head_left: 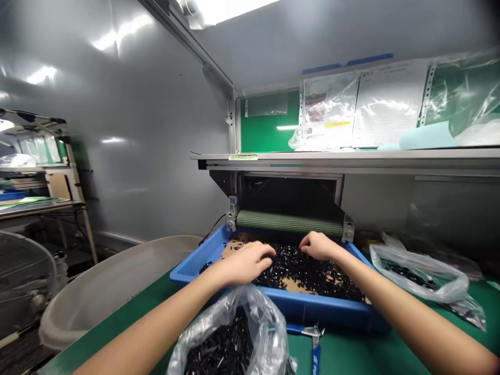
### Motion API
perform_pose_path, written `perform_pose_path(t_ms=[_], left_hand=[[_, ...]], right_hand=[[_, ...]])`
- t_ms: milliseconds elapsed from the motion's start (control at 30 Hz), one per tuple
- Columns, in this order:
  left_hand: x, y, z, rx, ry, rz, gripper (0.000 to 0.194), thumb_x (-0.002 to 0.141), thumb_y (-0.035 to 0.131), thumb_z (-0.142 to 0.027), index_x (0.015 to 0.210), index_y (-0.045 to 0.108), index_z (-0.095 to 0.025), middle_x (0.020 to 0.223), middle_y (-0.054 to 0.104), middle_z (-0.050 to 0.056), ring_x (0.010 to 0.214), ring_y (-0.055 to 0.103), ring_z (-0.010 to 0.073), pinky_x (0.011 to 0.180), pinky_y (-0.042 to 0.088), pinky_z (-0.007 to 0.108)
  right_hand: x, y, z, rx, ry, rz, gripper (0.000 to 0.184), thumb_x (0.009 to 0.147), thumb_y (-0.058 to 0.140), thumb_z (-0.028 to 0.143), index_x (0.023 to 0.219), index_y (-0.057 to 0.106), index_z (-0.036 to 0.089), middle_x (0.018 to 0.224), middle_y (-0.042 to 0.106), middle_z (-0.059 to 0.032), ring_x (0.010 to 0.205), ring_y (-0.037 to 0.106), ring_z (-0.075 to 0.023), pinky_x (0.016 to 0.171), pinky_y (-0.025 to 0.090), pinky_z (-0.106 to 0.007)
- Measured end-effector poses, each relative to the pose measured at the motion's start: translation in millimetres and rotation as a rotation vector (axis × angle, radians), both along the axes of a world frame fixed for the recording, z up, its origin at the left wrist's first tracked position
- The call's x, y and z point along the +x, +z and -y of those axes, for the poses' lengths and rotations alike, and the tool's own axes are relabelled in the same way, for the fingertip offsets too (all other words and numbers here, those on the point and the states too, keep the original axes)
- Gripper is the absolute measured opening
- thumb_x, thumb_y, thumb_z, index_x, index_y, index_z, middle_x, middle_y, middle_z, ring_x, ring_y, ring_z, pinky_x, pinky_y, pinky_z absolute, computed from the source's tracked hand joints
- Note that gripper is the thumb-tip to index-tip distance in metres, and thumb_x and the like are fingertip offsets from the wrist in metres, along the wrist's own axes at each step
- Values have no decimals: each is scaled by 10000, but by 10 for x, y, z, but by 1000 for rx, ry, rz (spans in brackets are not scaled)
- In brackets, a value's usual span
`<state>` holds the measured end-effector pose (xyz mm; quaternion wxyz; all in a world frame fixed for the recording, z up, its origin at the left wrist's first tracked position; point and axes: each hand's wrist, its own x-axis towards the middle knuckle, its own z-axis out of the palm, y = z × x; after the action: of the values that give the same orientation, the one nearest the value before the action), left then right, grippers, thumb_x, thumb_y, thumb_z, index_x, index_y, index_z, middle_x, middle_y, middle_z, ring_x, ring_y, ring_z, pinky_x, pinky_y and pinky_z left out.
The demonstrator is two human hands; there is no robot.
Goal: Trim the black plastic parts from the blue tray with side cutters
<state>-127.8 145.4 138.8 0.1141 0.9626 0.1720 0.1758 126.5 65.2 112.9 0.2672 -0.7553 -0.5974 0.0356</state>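
Observation:
Both bare hands are over a blue tray (312,307) in which many small black parts (289,263) lie spread on a brown bottom. My left hand (250,260) is above the tray's near left part, its fingers loosely bent, with a small gap between thumb and forefinger and no part visible there. Farther right, my right hand (318,246) reaches down to the black parts with its fingers curled together. Anything between those fingertips is too small or hidden to make out. A clear plastic bag (269,333) full of black pieces stands open below my left hand.
Blue-handled cutters (315,359) lie on the green table before the tray. Another plastic bag (425,271) with black parts is at the right. A ribbed green conveyor belt (289,221) ends over the tray's far edge, under a shelf (351,155). A large pale tub (117,281) stands left.

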Motion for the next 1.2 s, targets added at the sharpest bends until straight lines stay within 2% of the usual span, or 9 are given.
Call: perform_pose_path(t_ms=[100,167,267,367,633,800,900,1033,1200], left_hand=[[551,-202,-334,-15,-75,-104,299,1018,673,-418,1174,671,-163,1163,684,67,1019,685,224,904,604,417],[759,-371,-485,-13,-87,-128,239,1016,678,-409,1112,695,-190,1146,686,46,1022,684,228,887,602,373],[854,-533,-642,-16,-88,-105,232,1019,674,-394,1139,687,-196,1182,679,61,1046,676,223,916,596,393],[797,-547,-753,-26,-78,-36,331,1005,691,-398,1236,648,-164,1252,653,93,1113,656,248,970,579,478],[407,-477,-780,-38,16,105,330,1025,655,-441,1191,659,-155,1181,671,73,1031,675,231,904,598,428],[81,-319,-796,11,90,186,290,1041,631,-435,1073,682,-151,1074,693,51,968,681,206,895,591,409],[-237,-80,-1034,70,196,240,284,1041,627,-433,1097,686,-160,1190,683,74,1098,660,232,1001,552,465],[-769,188,-1576,120,457,213,294,1011,673,-419,1181,679,-181,1350,624,97,1228,606,280,1072,513,515],[-1258,123,-1982,124,717,145,358,998,695,-408,1255,642,-163,1329,624,107,1211,620,287,1038,537,535]], right_hand=[[139,-83,-191,-66,-54,22,271,1030,678,362,1230,680,180,1237,688,-86,1039,696,-230,888,607,-414],[106,-156,-260,-59,-72,31,277,1028,680,359,1236,677,176,1244,685,-87,1057,693,-238,905,603,-429],[-9,-209,-299,4,-60,15,268,1030,676,361,1219,682,170,1237,687,-89,1077,687,-243,932,591,-448],[-149,-155,-329,82,15,-57,244,1042,655,376,1158,701,166,1182,708,-80,1050,692,-231,942,583,-447],[-643,26,-512,223,284,-354,230,1052,648,346,1150,703,145,1103,736,-65,944,726,-200,840,624,-387],[-684,12,-442,245,257,-324,241,1060,635,337,1196,675,142,1155,717,-79,977,721,-207,838,627,-390],[-581,-54,-362,123,221,-176,242,1047,651,354,1181,687,157,1179,706,-80,1033,700,-227,901,606,-428],[-496,-190,-375,-175,203,28,255,1022,688,351,1201,688,169,1217,694,-83,1040,694,-232,912,599,-437],[-514,-288,-497,-375,152,173,307,1017,695,354,1259,665,168,1264,675,-95,1084,686,-250,927,596,-457]])
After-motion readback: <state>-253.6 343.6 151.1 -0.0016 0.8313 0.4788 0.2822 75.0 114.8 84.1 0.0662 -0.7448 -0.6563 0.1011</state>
